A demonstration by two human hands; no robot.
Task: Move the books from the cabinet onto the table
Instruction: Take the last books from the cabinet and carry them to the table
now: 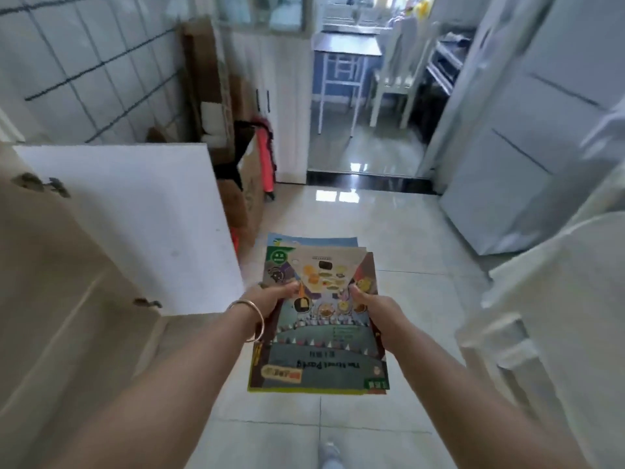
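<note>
A stack of thin, colourful picture books (319, 333) hangs flat in front of me above the tiled floor. My left hand (270, 299), with a gold bangle on its wrist, grips the stack's left edge, thumb on the top cover. My right hand (375, 311) grips the right edge the same way. The beige cabinet (61, 299) stands at my left with its white door (135, 225) swung open. A small table (345, 45) shows far ahead in the room beyond the doorway.
Cardboard boxes (243, 194) and a red folded item (265, 154) lean by the wall ahead left. A white chair (399, 72) stands beside the far table. A white appliance (527, 147) and a white chair back (548, 316) line the right side. My shoe (329, 455) is below.
</note>
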